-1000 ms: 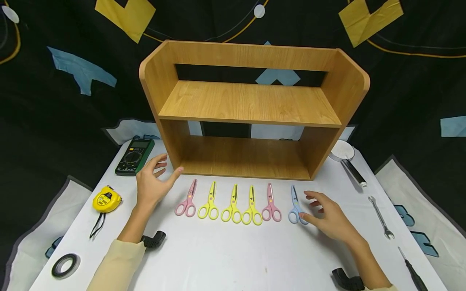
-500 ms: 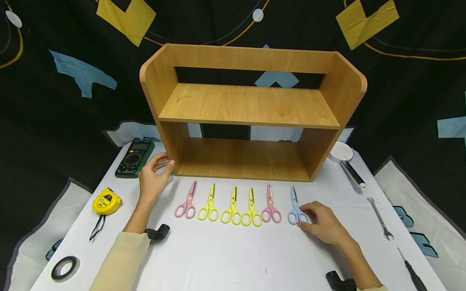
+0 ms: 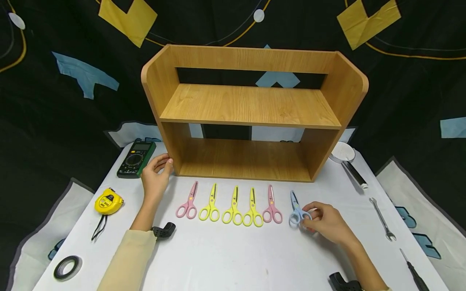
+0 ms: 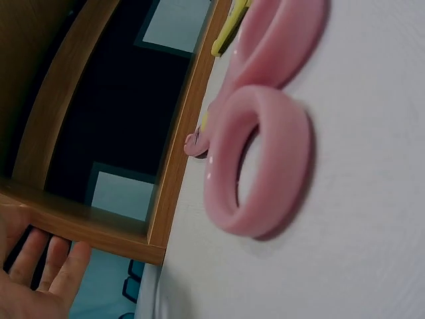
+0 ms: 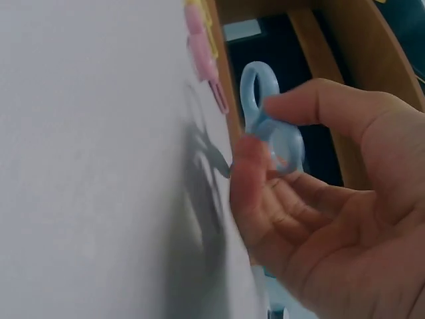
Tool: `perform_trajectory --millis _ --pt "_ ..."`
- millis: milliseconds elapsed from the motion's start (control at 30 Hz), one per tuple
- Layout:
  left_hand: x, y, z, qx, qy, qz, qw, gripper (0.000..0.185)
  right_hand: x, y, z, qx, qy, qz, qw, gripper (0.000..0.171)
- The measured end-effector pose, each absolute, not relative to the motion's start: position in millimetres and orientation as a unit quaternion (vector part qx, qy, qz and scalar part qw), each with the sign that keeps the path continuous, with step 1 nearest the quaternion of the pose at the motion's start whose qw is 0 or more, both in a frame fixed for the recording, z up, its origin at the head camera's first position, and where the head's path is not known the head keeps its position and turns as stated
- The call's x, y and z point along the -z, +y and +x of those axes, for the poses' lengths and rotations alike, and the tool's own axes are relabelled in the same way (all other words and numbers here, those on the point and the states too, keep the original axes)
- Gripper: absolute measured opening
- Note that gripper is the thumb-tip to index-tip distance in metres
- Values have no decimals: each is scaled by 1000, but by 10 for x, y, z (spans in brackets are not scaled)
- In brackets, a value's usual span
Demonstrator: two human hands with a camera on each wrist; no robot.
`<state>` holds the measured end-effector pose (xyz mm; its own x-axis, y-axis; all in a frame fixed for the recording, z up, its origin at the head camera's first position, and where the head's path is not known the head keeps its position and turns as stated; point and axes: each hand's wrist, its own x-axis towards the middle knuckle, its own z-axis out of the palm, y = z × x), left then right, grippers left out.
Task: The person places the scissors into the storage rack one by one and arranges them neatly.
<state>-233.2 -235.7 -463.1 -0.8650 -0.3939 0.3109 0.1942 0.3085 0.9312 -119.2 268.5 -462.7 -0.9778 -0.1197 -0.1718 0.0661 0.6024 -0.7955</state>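
My right hand (image 3: 325, 222) pinches a pair of light blue scissors (image 3: 295, 213) by a finger loop, between thumb and forefinger. In the right wrist view, the scissors' loops (image 5: 257, 90) are raised off the table, with a shadow cast below. My left hand (image 3: 155, 173) touches the lower left side of a two-tier wooden shelf (image 3: 251, 105); its fingers (image 4: 70, 269) reach the panel's edge from outside, fairly straight. Left of the blue pair, scissors lie in a row before the shelf: pink (image 3: 271, 206), several yellow (image 3: 233, 206), and another pink pair (image 3: 188, 202) nearest my left hand.
On the left lie a multimeter (image 3: 135, 159), a yellow tape measure (image 3: 109, 201) and a roll of black tape (image 3: 75, 262). A magnifying glass (image 3: 354, 174), a wrench (image 3: 382, 219) and a screwdriver (image 3: 416, 275) lie on the right of the white table (image 3: 225, 258).
My right hand has closed in on the blue scissors, pinched them and raised the handles. My left hand has come against the shelf's side, its thumb drawn in. The other scissors stay put.
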Motion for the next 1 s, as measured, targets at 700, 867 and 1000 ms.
perform_trajectory --millis 700,867,1000 --pt "4689 -2404 -2410 586 -762 97 258 30 3066 1768 -1510 603 776 -185 -2 40" --pt "4676 -2400 -2407 591 -758 90 261 30 2721 1303 -1921 580 795 -178 -27 40" --pt "4679 -2390 -2418 595 -755 85 263 30 2530 916 -2256 560 810 -171 -43 39"
